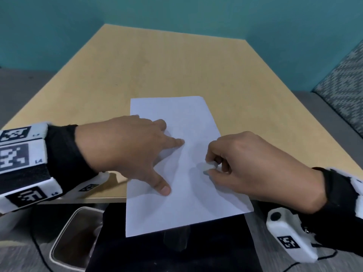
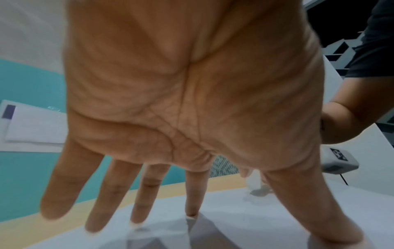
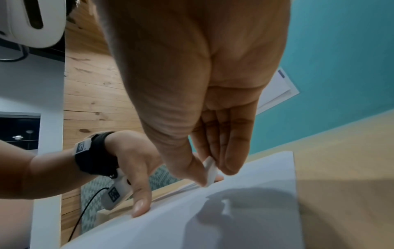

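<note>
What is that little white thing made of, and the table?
The white block looks like matte rubber, maybe an eraser: dull surface, rounded corners. The table looks like smooth pale wood or laminate: even tan, faint grain.

One head camera, two wrist cameras
The head view looks forward and down on the table point(image 1: 176, 65) from close above; each wrist view looks along its palm, very near. All three share the white sheet point(image 1: 176, 114) and small white block point(image 1: 209, 166); the right wrist view catches the left hand point(image 3: 132, 161).
</note>
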Motion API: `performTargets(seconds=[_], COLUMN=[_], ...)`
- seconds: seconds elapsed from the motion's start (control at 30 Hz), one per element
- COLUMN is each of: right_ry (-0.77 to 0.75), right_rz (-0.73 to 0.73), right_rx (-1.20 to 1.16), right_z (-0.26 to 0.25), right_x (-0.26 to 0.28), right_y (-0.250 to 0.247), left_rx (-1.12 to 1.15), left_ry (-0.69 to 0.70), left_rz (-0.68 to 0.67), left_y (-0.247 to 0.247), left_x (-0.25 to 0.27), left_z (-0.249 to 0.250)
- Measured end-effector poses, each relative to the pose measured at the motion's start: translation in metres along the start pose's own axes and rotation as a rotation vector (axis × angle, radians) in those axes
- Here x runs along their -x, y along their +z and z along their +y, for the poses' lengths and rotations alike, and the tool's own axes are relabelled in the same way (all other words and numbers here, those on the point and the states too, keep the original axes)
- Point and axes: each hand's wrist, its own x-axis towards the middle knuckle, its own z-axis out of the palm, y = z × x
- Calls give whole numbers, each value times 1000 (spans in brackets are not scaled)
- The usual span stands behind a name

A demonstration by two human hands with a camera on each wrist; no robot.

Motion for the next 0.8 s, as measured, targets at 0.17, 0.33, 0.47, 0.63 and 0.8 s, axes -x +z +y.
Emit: performTargets(seconds=[0.17, 0.33, 0.47, 0.63, 0.8], right_ry=[15, -60, -50, -67, -60], right_rz=[-49, -101, -87, -77, -86], right_rx=[25, 53, 71, 68, 51], right_z=[-9, -24, -17, -20, -15], right_x=[-8, -3, -9, -8, -11], right_y=[-1, 3, -1, 2, 0], left_rx=[63, -15, -41, -40, -4], left_ry=[18, -21, -35, -50, -69], left_rz=[-9, -67, -77, -70, -98], left_y=[-2, -8, -10, -8, -3], left_x=[-2, -7, -8, -10, -13], left_z=[4, 11, 12, 8, 4])
